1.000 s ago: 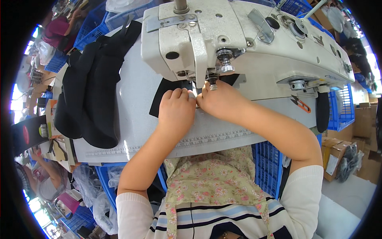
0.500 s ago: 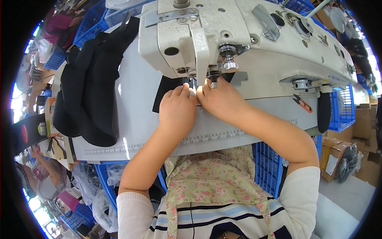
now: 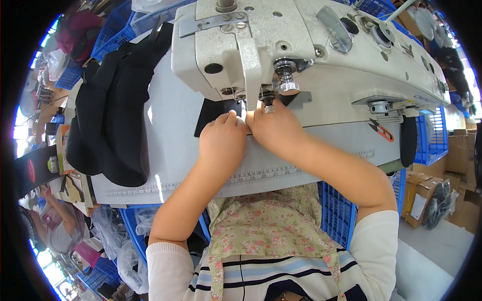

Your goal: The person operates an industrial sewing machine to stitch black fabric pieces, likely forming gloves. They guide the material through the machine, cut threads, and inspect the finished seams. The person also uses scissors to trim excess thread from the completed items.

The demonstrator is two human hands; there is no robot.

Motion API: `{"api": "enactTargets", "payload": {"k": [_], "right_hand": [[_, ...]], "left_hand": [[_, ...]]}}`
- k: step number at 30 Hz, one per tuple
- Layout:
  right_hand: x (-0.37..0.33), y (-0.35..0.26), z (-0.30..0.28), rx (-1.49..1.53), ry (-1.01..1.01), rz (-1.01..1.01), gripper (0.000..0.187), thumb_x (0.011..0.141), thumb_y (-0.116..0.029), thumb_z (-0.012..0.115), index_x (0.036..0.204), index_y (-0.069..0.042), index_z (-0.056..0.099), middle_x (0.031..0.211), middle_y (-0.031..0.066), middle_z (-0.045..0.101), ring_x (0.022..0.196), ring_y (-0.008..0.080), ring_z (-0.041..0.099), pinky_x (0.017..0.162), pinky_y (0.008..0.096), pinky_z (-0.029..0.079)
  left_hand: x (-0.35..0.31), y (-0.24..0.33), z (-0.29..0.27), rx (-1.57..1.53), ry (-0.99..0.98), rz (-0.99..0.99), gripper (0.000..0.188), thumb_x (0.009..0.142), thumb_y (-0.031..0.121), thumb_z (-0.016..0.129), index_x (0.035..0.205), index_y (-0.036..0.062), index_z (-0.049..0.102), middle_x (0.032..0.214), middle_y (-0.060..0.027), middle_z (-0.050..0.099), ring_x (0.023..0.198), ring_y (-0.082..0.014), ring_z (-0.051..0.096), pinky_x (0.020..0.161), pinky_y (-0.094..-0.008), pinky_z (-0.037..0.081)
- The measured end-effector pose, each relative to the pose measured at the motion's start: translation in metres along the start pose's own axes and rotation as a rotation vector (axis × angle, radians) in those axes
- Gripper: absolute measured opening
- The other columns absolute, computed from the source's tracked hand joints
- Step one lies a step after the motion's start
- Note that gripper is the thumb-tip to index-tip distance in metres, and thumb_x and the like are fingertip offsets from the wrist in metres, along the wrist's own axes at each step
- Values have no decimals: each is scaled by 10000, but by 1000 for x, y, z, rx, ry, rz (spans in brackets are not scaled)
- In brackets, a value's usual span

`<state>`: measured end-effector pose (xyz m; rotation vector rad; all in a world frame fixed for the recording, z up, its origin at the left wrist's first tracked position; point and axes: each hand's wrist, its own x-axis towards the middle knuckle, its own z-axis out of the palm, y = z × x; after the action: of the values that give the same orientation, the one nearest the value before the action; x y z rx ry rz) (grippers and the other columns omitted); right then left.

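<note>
Both my hands are at the needle area of a white industrial sewing machine (image 3: 326, 70), low over its bed. A flat black fabric piece (image 3: 207, 116) lies under the presser foot, partly hidden by my hands and the machine head. On its near side my left hand (image 3: 223, 139) has its fingers bent and pressed together, holding the fabric just left of the needle. Close beside it, my right hand (image 3: 277, 125) is closed at the fabric right of the needle. The machine's metal parts cover some of its fingertips.
A heap of black fabric pieces (image 3: 113, 110) lies on the table's left. Orange-handled thread snips (image 3: 383, 131) rest at the right. A printed ruler (image 3: 266, 173) runs along the near edge. Blue crates (image 3: 339, 210) stand below and around. Another person (image 3: 63, 226) sits at the far left.
The black fabric's near left corner has shifted slightly away from me. My hands have drawn back slightly and stay closed at the needle. The view itself has shifted a little.
</note>
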<state>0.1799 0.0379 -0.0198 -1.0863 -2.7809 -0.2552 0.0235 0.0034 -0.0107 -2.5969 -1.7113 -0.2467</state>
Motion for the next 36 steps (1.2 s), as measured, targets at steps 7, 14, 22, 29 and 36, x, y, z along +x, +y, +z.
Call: {"api": "enactTargets", "payload": {"k": [7, 14, 22, 29, 36], "right_hand": [[-11, -8, -15, -154, -73, -90, 260, 744, -129, 561, 970, -1, 583, 807, 80, 614, 727, 169, 601, 649, 280, 433], [-10, -11, -10, -161, -29, -61, 194, 722, -136, 569, 881, -26, 586, 761, 57, 583, 727, 177, 580, 672, 295, 415], [-11, -13, -5, -116, 13, -9, 111, 694, -143, 586, 750, -51, 610, 700, 56, 556, 756, 210, 552, 723, 330, 402], [-13, -12, 0, -95, 47, 10, 127, 707, -145, 574, 773, -43, 609, 730, 66, 583, 826, 223, 534, 809, 342, 394], [-11, -6, 2, -59, 154, 6, 148, 713, -138, 556, 782, -24, 619, 780, 82, 588, 881, 246, 540, 888, 355, 388]], "left_hand": [[-13, -11, 0, -14, 48, 117, 194, 693, 94, 597, 875, 48, 645, 1073, -84, 644, 1020, -211, 608, 760, -333, 512], [-6, -14, -9, -24, -89, 122, 206, 692, 93, 608, 892, 47, 626, 1032, -70, 631, 959, -228, 613, 740, -359, 519], [1, -16, -1, -30, 44, 152, 99, 647, 90, 605, 742, 66, 591, 856, -36, 574, 849, -198, 593, 645, -322, 507], [7, -17, 4, -34, 137, 160, 67, 659, 93, 588, 712, 51, 592, 813, -38, 554, 804, -184, 577, 590, -308, 515], [9, -18, 5, -6, 109, 173, 95, 673, 109, 590, 738, 42, 603, 825, -42, 554, 819, -183, 574, 604, -309, 519]]}}
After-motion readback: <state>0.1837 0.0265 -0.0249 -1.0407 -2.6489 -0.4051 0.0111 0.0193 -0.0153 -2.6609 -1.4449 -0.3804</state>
